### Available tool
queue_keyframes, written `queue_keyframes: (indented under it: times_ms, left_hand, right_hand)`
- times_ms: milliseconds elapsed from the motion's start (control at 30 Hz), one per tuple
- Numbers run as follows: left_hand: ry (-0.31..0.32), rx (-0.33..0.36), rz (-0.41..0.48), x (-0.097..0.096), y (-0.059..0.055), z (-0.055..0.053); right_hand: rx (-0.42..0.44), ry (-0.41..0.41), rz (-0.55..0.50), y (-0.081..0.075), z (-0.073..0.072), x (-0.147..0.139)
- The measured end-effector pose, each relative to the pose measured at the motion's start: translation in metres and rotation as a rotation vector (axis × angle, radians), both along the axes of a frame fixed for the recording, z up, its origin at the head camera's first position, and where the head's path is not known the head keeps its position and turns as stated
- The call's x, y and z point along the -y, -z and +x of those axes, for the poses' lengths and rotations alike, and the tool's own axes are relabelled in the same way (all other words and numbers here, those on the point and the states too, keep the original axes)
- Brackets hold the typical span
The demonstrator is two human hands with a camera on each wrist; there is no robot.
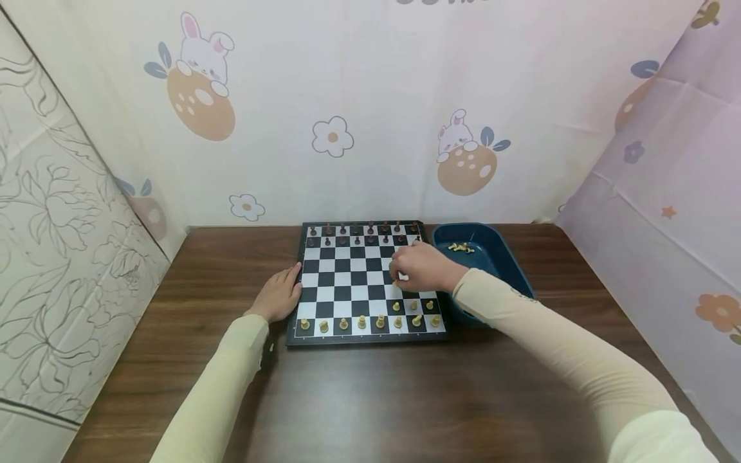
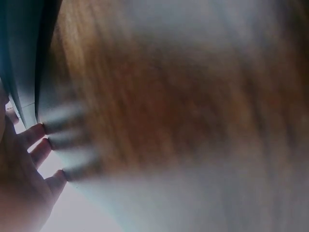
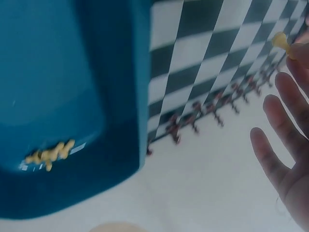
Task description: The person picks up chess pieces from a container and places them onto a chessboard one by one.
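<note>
A black-and-white chessboard (image 1: 342, 279) lies on the table. My left hand (image 1: 276, 296) rests against its left edge, fingers extended; the left wrist view shows the same hand (image 2: 24, 179) beside the dark board side. Over the right part of the board, my right hand (image 1: 425, 265) pinches a yellow pawn (image 3: 280, 39) between thumb and index finger, its other fingers spread. Yellow pieces (image 1: 361, 322) fill the near row, with several pawns (image 1: 413, 305) in front of them at the right. Dark red pieces (image 1: 356, 229) stand in two rows at the far side.
A blue tray (image 1: 492, 254) stands against the board's right side, under my right forearm. A small heap of yellow pieces (image 1: 461, 247) lies at its far end. Beneath everything is a brown wooden table (image 1: 359, 399), with a patterned curtain (image 1: 382, 77) behind it.
</note>
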State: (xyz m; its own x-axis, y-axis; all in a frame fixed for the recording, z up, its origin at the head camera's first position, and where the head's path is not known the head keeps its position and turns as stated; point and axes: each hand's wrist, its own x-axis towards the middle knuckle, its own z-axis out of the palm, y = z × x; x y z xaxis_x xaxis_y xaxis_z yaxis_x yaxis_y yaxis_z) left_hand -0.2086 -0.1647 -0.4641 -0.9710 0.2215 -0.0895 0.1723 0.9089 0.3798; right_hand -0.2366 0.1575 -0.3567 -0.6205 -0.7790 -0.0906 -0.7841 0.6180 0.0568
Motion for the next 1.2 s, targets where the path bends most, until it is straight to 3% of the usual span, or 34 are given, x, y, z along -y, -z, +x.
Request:
queue_keyframes:
  times_ms: [400,933,1200]
  left_hand:
    - [0.016,-0.022,0.001,0.000,0.004,-0.001]
    - [0.011,-0.015,-0.005,0.001,0.000,-0.002]
    - [0.009,-0.005,-0.009,0.001,0.001,-0.002]
  right_hand:
    - [0.098,-0.036,-0.004,0.020,0.019,0.024]
    - [0.106,-0.069,-0.011,0.032,0.018,0.031]
    - [0.105,-0.054,0.000,0.027,0.013,0.025]
